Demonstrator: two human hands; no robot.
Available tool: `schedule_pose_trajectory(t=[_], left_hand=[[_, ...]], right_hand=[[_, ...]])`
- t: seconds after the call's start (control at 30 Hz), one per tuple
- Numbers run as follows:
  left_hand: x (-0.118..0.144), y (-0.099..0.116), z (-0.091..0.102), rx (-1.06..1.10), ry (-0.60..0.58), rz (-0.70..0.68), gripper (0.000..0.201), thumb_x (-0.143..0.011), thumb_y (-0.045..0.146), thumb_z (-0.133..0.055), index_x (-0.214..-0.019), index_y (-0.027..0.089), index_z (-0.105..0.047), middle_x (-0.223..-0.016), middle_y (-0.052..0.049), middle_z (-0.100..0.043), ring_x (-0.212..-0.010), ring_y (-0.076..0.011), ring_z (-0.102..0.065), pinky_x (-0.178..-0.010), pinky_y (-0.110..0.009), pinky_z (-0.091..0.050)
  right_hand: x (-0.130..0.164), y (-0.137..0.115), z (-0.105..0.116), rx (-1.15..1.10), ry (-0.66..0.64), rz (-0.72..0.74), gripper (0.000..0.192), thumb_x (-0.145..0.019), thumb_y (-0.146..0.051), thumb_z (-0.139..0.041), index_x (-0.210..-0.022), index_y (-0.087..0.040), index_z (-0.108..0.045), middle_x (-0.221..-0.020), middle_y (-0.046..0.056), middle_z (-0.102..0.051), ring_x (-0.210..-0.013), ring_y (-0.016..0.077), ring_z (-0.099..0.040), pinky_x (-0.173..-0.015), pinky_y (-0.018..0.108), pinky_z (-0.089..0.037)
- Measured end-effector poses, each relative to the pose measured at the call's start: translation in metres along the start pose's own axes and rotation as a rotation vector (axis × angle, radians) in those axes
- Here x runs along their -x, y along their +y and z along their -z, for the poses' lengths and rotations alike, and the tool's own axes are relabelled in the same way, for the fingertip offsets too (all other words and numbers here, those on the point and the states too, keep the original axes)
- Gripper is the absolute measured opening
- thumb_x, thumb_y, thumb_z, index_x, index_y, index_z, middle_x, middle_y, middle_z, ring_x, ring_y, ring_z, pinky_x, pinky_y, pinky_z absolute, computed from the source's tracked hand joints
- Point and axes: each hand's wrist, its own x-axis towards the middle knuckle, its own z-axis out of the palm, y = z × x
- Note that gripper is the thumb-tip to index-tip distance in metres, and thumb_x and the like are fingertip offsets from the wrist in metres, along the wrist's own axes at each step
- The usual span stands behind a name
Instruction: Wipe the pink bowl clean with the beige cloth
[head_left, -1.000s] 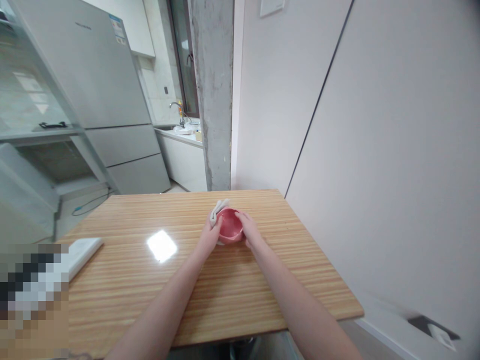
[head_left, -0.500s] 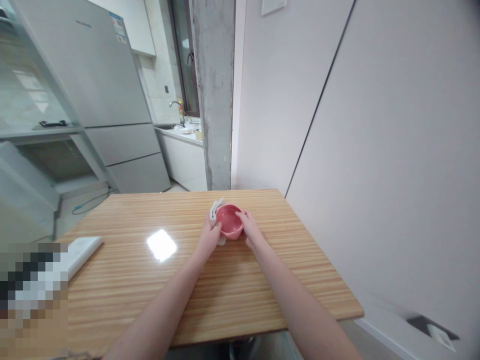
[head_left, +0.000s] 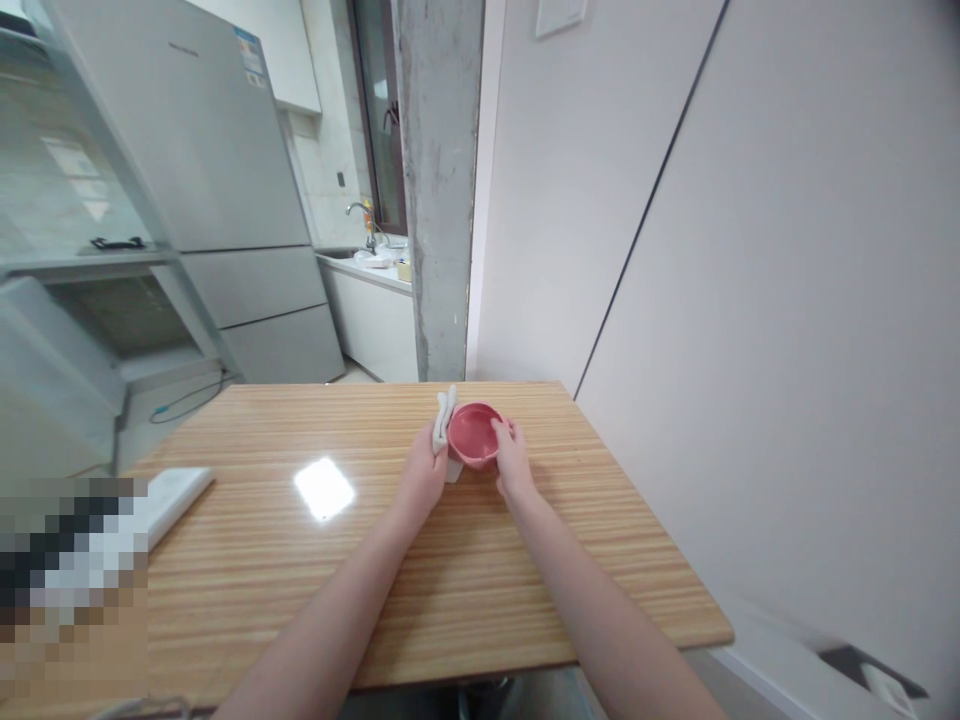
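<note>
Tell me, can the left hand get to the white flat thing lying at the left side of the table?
Probably yes. The left hand holds a white cloth against the pink bowl, but bare table lies between it and the white flat thing.

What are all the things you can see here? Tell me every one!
bowl: one, pink, far middle of the table, held between both hands
cloth: one, white, pressed against the bowl's left side
table: one, light striped wood, fills the foreground
flat box: one, white, left edge of the table
fridge: one, silver grey, back left
pillar: one, grey concrete, behind the table
tap: one, metal, on the far kitchen counter
left hand: one, holding the cloth at the bowl
right hand: one, gripping the bowl's right rim
</note>
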Motion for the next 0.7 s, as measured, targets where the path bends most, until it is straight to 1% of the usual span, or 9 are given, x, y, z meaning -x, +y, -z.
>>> schedule_pose_trajectory(t=[0.1, 0.2, 0.27, 0.4, 0.47, 0.57, 0.7], left_hand=[[0.000, 0.000, 0.000, 0.029, -0.002, 0.033, 0.036, -0.085, 0.035, -0.050, -0.117, 0.019, -0.059, -0.117, -0.009, -0.062, -0.114, -0.0265, -0.053, -0.104, -0.041, -0.033], [-0.001, -0.004, -0.004, 0.082, -0.004, 0.082, 0.037, -0.085, 0.038, -0.051, -0.114, 0.018, -0.060, -0.117, -0.010, -0.062, -0.116, -0.0271, -0.052, -0.106, -0.041, -0.032], [-0.002, -0.007, -0.006, 0.108, 0.025, 0.123, 0.038, -0.085, 0.040, -0.051, -0.114, 0.017, -0.059, -0.118, -0.010, -0.062, -0.118, -0.0271, -0.051, -0.106, -0.041, -0.032], [-0.007, -0.015, -0.007, 0.164, 0.098, 0.234, 0.038, -0.085, 0.042, -0.050, -0.110, 0.016, -0.059, -0.117, -0.011, -0.063, -0.118, -0.0278, -0.052, -0.106, -0.043, -0.032], [-0.009, -0.018, -0.007, 0.176, 0.121, 0.272, 0.036, -0.085, 0.041, -0.050, -0.109, 0.015, -0.059, -0.117, -0.012, -0.063, -0.118, -0.0274, -0.052, -0.107, -0.043, -0.032], [-0.011, -0.021, -0.006, 0.149, 0.135, 0.295, 0.034, -0.085, 0.036, -0.050, -0.109, 0.013, -0.059, -0.118, -0.013, -0.062, -0.116, -0.0271, -0.053, -0.106, -0.043, -0.033], [-0.011, -0.023, -0.004, 0.106, 0.128, 0.284, 0.031, -0.078, 0.026, -0.058, -0.106, 0.014, -0.060, -0.114, -0.012, -0.063, -0.113, -0.0276, -0.055, -0.103, -0.044, -0.036]], right_hand=[[-0.013, -0.007, 0.010, 0.027, 0.088, 0.004, 0.044, -0.066, -0.048, -0.058, -0.102, -0.023, -0.051, -0.099, 0.004, -0.065, -0.089, 0.0193, -0.061, -0.073, 0.029, -0.046], [-0.028, -0.013, 0.024, 0.197, 0.108, 0.078, 0.051, -0.062, -0.049, -0.063, -0.104, -0.023, -0.052, -0.093, 0.003, -0.065, -0.086, 0.0197, -0.060, -0.074, 0.029, -0.045], [-0.036, -0.016, 0.032, 0.274, 0.117, 0.114, 0.048, -0.062, -0.048, -0.064, -0.102, -0.023, -0.054, -0.090, 0.003, -0.065, -0.084, 0.0192, -0.059, -0.075, 0.029, -0.044], [-0.048, -0.019, 0.046, 0.280, 0.164, 0.096, 0.039, -0.064, -0.044, -0.061, -0.096, -0.022, -0.057, -0.090, 0.003, -0.065, -0.083, 0.0179, -0.060, -0.074, 0.028, -0.044], [-0.055, -0.020, 0.053, 0.280, 0.204, 0.082, 0.037, -0.063, -0.042, -0.062, -0.093, -0.021, -0.057, -0.089, 0.003, -0.066, -0.082, 0.0178, -0.060, -0.072, 0.027, -0.045], [-0.067, -0.020, 0.063, 0.314, 0.263, 0.069, 0.037, -0.060, -0.041, -0.063, -0.090, -0.020, -0.058, -0.086, 0.003, -0.067, -0.078, 0.0181, -0.061, -0.066, 0.027, -0.046], [-0.077, -0.019, 0.073, 0.390, 0.298, 0.056, 0.040, -0.060, -0.044, -0.063, -0.091, -0.020, -0.058, -0.086, 0.003, -0.067, -0.076, 0.0183, -0.062, -0.064, 0.027, -0.047]])
